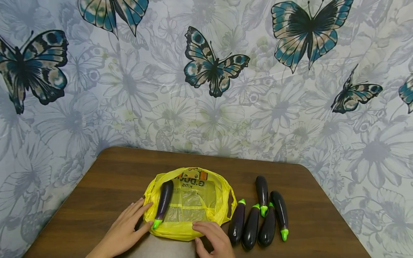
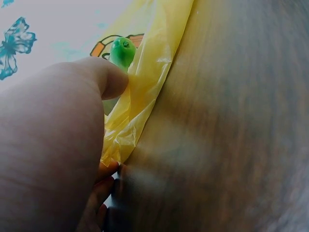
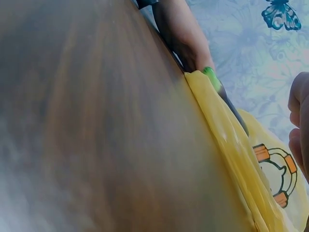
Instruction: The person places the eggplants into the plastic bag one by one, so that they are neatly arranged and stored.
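Note:
A yellow plastic bag lies on the table with its mouth spread wide. Inside, along its left side, is one dark purple eggplant, its bright green stem end toward the front rim. My left hand rests at the bag's left edge, fingers extended and thumb close to that stem end. At the front rim, my right hand has its fingertips on the yellow plastic, the fingers loosely bent. Several more eggplants lie to the right of the bag, just beyond my right hand.
The brown wooden table has rounded far corners. Behind it hangs a pale floral cloth printed with blue butterflies. A thin handle loop of the bag sticks out toward the loose eggplants.

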`<state>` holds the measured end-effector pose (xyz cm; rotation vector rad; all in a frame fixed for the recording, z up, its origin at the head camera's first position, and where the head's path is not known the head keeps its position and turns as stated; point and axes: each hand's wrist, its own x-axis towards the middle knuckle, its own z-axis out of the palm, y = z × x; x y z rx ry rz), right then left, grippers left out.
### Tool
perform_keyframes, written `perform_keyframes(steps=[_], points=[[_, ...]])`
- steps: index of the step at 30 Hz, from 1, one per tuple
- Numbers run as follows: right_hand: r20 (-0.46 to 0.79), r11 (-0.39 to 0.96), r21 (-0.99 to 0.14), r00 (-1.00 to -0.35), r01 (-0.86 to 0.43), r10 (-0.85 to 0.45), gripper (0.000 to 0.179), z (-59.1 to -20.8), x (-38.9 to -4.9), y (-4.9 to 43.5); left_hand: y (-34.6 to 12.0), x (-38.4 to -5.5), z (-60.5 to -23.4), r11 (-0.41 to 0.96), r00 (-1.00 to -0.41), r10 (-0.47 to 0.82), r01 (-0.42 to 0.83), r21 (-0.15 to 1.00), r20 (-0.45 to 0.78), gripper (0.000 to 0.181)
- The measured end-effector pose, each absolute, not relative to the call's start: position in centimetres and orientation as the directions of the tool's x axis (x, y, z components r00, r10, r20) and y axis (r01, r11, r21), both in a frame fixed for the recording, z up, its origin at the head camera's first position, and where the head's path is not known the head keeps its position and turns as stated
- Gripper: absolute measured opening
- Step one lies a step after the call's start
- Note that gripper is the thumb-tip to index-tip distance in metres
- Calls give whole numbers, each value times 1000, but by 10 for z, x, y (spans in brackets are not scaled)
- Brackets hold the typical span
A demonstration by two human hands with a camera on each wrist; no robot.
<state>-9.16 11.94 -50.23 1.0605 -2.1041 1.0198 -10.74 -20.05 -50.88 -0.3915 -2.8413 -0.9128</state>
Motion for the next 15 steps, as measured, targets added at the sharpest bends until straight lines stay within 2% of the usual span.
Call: perform_keyframes(steps=[10,15], points=[[778,403,-329,-487,-854,-397,47,-503,-95,126,-200,-108,-510,782,-960,200,276,559,193,59],[773,425,-331,-500,-843,-390,48,-499,-95,129,-200,-109,-510,783,-961,202,275,557,190,59]])
